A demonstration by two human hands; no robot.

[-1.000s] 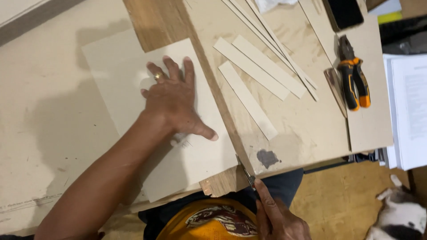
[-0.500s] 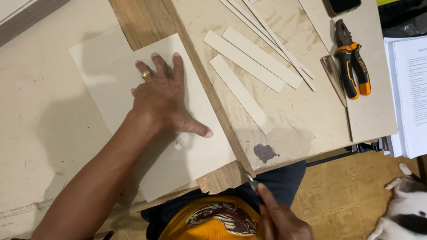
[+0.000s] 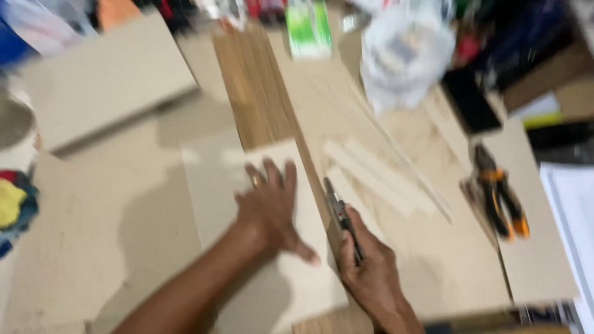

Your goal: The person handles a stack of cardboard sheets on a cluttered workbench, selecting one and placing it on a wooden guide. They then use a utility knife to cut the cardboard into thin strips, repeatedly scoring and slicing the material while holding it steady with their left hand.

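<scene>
My left hand (image 3: 270,207) lies flat with fingers spread on a pale cardboard sheet (image 3: 303,287), pressing it onto a long wooden plank (image 3: 253,86). A ring shows on one finger. My right hand (image 3: 369,267) is closed around a dark utility knife (image 3: 339,213). The knife's tip points away from me and sits at the sheet's right edge, along the plank. The whole view is blurred by motion.
Several cut cardboard strips (image 3: 377,176) lie right of the knife. Orange-handled pliers (image 3: 500,192) rest at the right, with a black phone (image 3: 471,99) beyond them. A white plastic bag (image 3: 405,52) and a green box (image 3: 307,28) stand at the back. A cardboard slab (image 3: 105,77) lies at the far left.
The camera has tilted up, showing the far end of the bench. My right hand has moved with the knife from the plank's near end up to beside my left hand.
</scene>
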